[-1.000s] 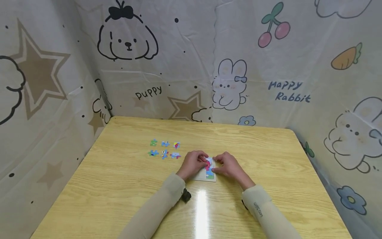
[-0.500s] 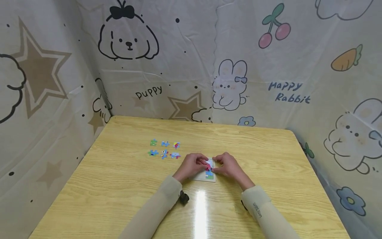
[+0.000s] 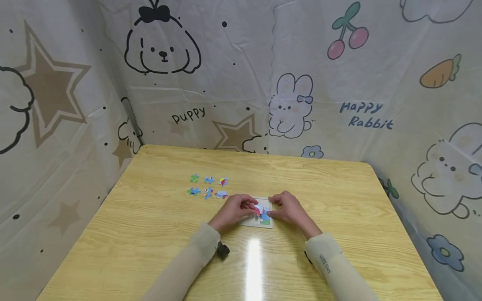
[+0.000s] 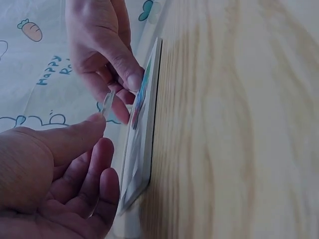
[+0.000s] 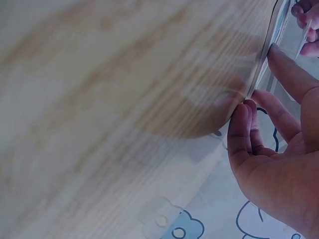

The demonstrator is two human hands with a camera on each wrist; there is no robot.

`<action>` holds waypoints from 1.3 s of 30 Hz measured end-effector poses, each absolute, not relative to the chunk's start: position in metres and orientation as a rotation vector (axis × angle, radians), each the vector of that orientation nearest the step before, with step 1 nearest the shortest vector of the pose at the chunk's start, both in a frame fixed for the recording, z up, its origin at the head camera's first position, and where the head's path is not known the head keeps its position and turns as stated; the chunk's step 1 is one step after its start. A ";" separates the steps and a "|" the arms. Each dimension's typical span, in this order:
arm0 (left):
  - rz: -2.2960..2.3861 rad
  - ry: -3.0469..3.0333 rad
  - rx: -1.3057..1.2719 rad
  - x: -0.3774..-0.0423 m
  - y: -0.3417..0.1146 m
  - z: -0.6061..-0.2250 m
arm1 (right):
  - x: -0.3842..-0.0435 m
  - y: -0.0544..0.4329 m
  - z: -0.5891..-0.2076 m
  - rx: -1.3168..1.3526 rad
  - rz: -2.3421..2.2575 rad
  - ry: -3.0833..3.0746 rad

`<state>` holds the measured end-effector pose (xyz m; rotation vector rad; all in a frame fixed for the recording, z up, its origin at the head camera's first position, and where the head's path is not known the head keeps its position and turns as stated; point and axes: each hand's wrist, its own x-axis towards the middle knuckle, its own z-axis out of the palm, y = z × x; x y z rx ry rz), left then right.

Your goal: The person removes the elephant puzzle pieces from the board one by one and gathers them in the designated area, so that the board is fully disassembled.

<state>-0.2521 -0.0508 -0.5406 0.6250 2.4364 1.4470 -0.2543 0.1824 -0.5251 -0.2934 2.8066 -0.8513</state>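
Between thumb and fingertips, my left hand (image 3: 232, 212) pinches a small jigsaw puzzle piece (image 4: 107, 104), seen edge-on in the left wrist view and held just off the board. Under it lies a pale puzzle board (image 3: 246, 223) with a raised rim. Blue, green and light joined pieces (image 3: 265, 219) fill its right side, while its left part shows bare. My right hand (image 3: 290, 208) grips the board's right edge, its thumb over the placed pieces and its other fingers along the rim (image 5: 252, 87).
Several loose jigsaw pieces lie in two rows left of the board, among them a green piece (image 3: 193, 178), a yellow-and-red piece (image 3: 223, 182) and a blue bird piece (image 3: 208, 192). The wooden table (image 3: 150, 234) ends at a printed cloth (image 3: 233, 83) behind.
My left hand has drawn back to the left from the placed pieces, with the puzzle piece between its fingers. The right hand has stayed on the board's edge.
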 end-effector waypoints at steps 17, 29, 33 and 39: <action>1.439 2.500 0.626 -0.247 -0.100 -0.537 | -0.252 0.181 -0.522 -0.278 -0.867 2.797; 1.439 2.529 0.551 -0.242 -0.132 -0.538 | -0.253 0.181 -0.524 -0.264 -0.871 2.794; 1.438 2.542 0.535 -0.242 -0.141 -0.537 | -0.252 0.181 -0.524 -0.276 -0.877 2.787; 1.432 2.549 0.529 -0.245 -0.154 -0.540 | -0.252 0.181 -0.522 -0.264 -0.865 2.790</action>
